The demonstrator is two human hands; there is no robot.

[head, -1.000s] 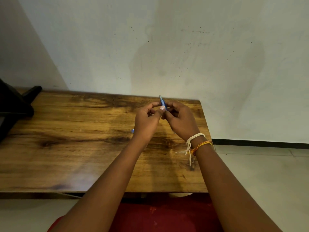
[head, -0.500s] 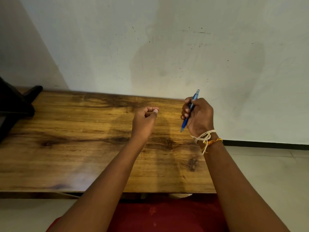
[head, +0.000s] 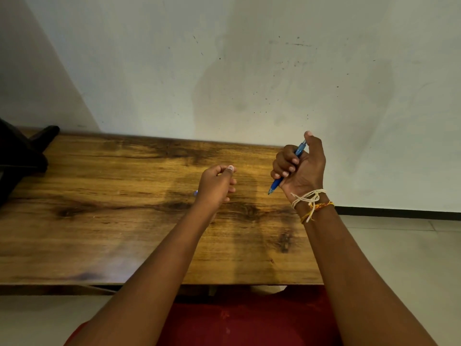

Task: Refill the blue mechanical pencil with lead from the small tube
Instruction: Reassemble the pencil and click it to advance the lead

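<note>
My right hand point(head: 300, 166) is fisted around the blue mechanical pencil point(head: 287, 169), tip down, thumb by its top, over the table's point(head: 99, 221) right edge. Left hand point(head: 217, 186) is curled mid-table, pinching something too small to tell. Bit of blue point(head: 195, 193) peeks behind it, maybe the tube. Looks like lead's still not in.

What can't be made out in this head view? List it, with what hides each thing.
- Small blue object: on the table, mostly hidden behind the left hand; can't tell if it is the lead tube.
- Left hand's pinch: contents too small to see.
- Blue mechanical pencil: middle covered by the right hand; its tip too small to show lead.
- Dark object: cut off by the left edge.
</note>
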